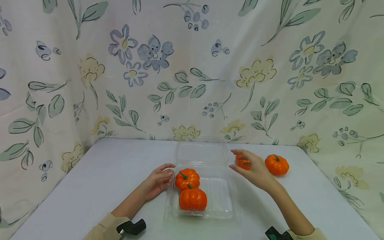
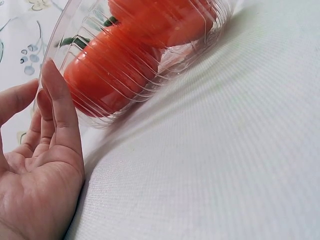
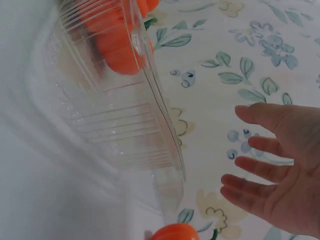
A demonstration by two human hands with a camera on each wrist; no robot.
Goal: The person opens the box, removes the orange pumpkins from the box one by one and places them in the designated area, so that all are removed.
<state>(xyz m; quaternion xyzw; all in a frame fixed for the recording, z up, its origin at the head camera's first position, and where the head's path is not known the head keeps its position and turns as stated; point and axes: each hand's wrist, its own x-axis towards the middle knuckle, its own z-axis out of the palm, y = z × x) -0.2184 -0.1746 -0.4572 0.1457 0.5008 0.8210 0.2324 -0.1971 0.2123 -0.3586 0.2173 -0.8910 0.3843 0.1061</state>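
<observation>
Two small orange pumpkins, a rear one [image 1: 187, 179] and a front one [image 1: 193, 200], sit on the left side of a clear plastic clamshell box [image 1: 219, 196], its lid [image 1: 201, 153] folded back. My left hand [image 1: 160, 181] is at the box's left side. In the left wrist view its fingertips [image 2: 56, 82] rest along the box wall near the rim, fingers fairly straight. To the right of the box, my right hand [image 1: 253, 168] has its fingers spread with nothing between them. It partly covers a third pumpkin [image 1: 242, 162] in the head view; in the right wrist view that pumpkin [image 3: 175, 232] appears below the hand.
Another orange pumpkin [image 1: 277, 165] lies on the white table [image 1: 120, 160] to the right of my right hand. Behind the table hangs a flower-print cloth [image 1: 192, 66], which also runs along both sides.
</observation>
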